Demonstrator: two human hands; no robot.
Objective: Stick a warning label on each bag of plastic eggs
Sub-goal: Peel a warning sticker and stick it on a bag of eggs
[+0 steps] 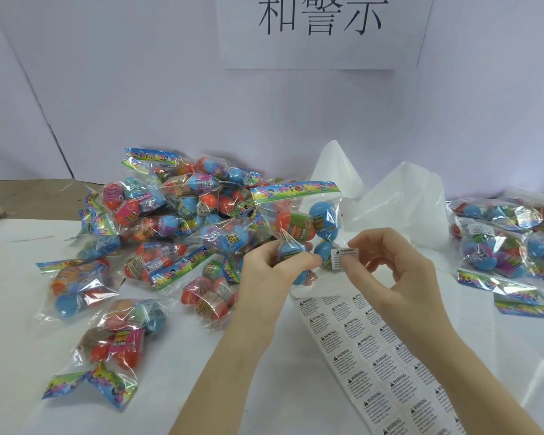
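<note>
Bag of plastic eggs [299, 221], header card up, is held above the middle of the bench [248, 387] while I go to stick a warning label [343, 259] on its lower front. My left hand [272, 265] has its fingers curled round the bag's bottom, pinching the clear film. My right hand [393, 265] pinches the label by its edge between thumb and forefinger, the sticker touching or just about touching the film; I cannot tell whether it is pressed down yet.

A sheet of warning labels [380, 356] lies on the bench below my right forearm and runs toward the near edge, most of its stickers unused. A big heap of bags [170, 221] covers the left half of the bench back to the far edge, and a smaller pile of bags [509, 243] sits at the right edge. One bag there shows a white patch that may be a label; I judge that pile finished and the heap waiting, so most of the job remains. Crumpled white plastic sheeting [390, 199] rises behind the held bag.
</note>
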